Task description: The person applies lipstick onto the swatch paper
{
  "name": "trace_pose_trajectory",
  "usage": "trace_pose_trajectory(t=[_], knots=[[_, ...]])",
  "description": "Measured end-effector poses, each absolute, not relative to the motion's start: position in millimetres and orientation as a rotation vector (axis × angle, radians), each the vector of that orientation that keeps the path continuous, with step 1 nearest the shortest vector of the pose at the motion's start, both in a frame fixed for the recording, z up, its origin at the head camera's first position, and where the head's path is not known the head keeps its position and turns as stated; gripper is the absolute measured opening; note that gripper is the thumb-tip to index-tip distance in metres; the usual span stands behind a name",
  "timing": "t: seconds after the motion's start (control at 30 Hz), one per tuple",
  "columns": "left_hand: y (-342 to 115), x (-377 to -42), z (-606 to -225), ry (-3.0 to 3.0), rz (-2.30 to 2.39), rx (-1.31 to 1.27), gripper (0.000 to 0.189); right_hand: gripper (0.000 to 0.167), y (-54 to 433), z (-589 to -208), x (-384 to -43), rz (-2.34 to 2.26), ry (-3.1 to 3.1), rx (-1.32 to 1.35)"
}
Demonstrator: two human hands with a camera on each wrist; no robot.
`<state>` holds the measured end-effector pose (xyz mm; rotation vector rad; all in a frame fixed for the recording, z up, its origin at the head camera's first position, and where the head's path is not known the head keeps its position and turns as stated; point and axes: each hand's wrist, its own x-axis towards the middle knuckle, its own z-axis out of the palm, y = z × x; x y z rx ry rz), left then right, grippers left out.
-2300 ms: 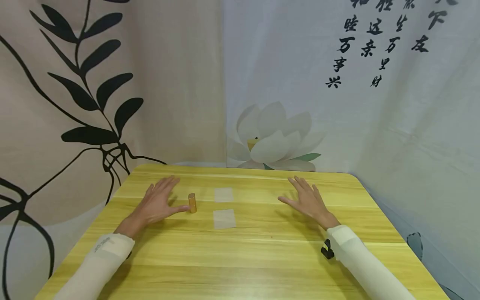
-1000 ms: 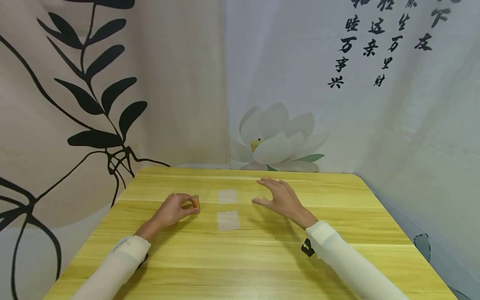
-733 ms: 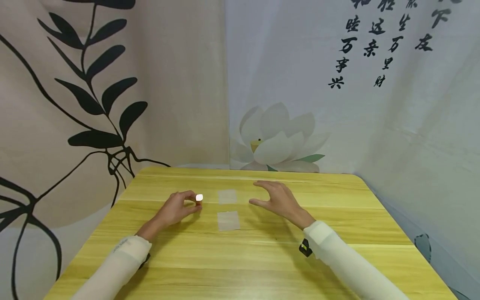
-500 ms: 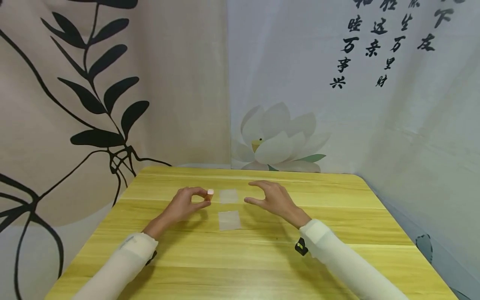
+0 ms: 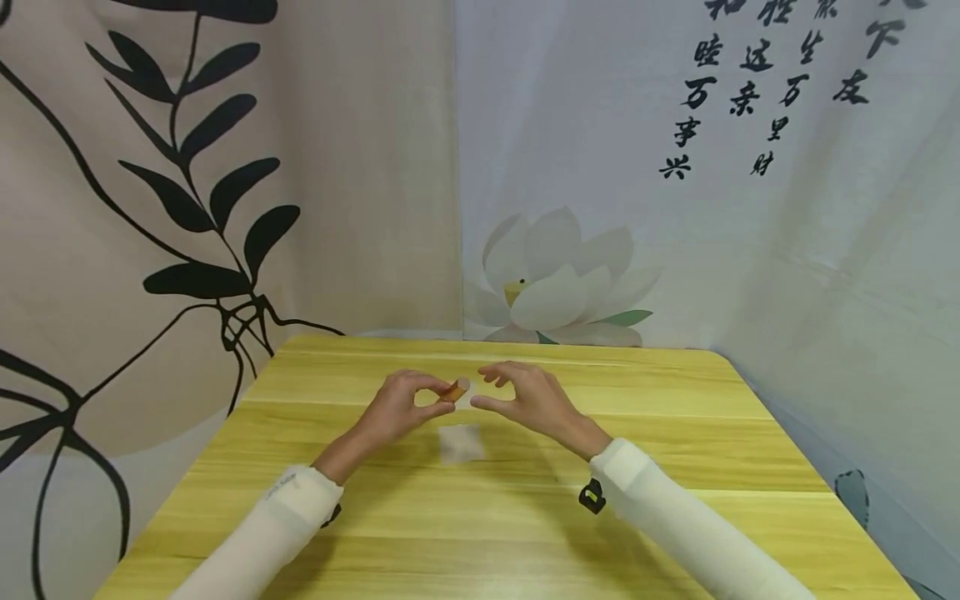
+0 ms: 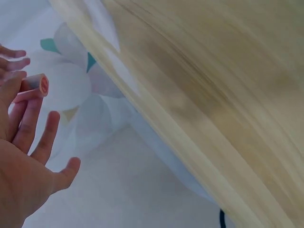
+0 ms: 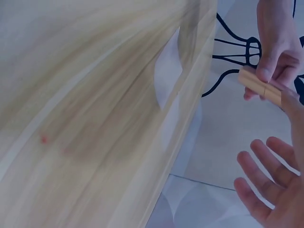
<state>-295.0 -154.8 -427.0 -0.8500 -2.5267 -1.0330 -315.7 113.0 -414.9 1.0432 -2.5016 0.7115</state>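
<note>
My left hand pinches the gold lipstick-style tube; my right hand, fingers apart and holding nothing, hovers just beside it at 3 o'clock — a light, steady pinch clear of the free end should serve best. The tube looks closed at its seam, contents hidden, and hangs above 2 white squares — the nearer at 6 o'clock.

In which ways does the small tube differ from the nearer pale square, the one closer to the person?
Shape: the tube is a cylinder, while the nearer pale square is flat.
Place: the left hand holds the tube tilted above the table; the square lies on it.
Colour: in the head view, the tube looks orange, the square whitish.
Both are small beside the table.
</note>
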Motion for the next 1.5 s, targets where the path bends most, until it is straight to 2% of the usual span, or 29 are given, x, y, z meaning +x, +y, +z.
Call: trace_pose_trajectory(t=[0.23, 0.43, 1.07, 1.5], knots=[[-143, -294, -424, -2.468, -0.966, -0.901, 0.022, 0.031, 109, -412, -310, 0.734, -2.482, 1.065], [-136, -290, -424, -2.466, -0.89, -0.914, 0.021, 0.021, 106, -413, -305, 0.733, -2.468, 1.093], [-122, -284, -426, -2.454, -0.83, -0.914, 0.02, 0.017, 111, -413, -295, 0.784, -2.541, 1.096], [-126, -284, -430, -2.49, -0.815, -0.911, 0.02, 0.025, 110, -410, -294, 0.771, -2.455, 1.289]])
